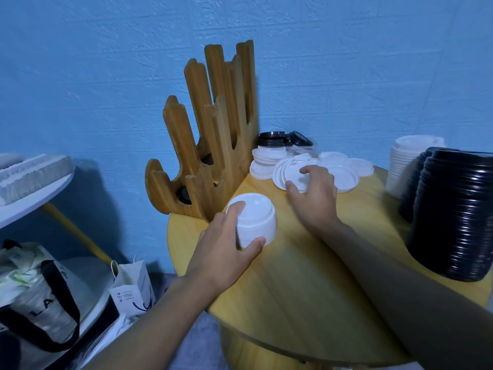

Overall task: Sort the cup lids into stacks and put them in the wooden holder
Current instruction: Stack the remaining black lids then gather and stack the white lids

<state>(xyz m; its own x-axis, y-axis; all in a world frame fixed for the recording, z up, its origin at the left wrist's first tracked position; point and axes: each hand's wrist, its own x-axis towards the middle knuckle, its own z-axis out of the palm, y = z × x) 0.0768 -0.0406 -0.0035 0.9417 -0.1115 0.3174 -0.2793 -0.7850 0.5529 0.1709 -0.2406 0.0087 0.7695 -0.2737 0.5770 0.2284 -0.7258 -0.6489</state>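
My left hand (226,252) grips a short stack of white lids (256,220) standing on the round wooden table (306,289), just in front of the wooden holder (210,145). My right hand (314,193) reaches into a loose pile of white lids (344,172) at the table's back, fingers closed around one white lid (294,174). The holder stands upright at the table's back left, with dark lids showing low in its slots. More white lids (264,158) and several black lids (282,138) lie behind the pile.
Tall stacks of black lids (453,217) and a white stack (408,161) stand at the table's right edge. A blue wall is close behind. Bags (40,297) sit on the floor at left, below a white table (26,198).
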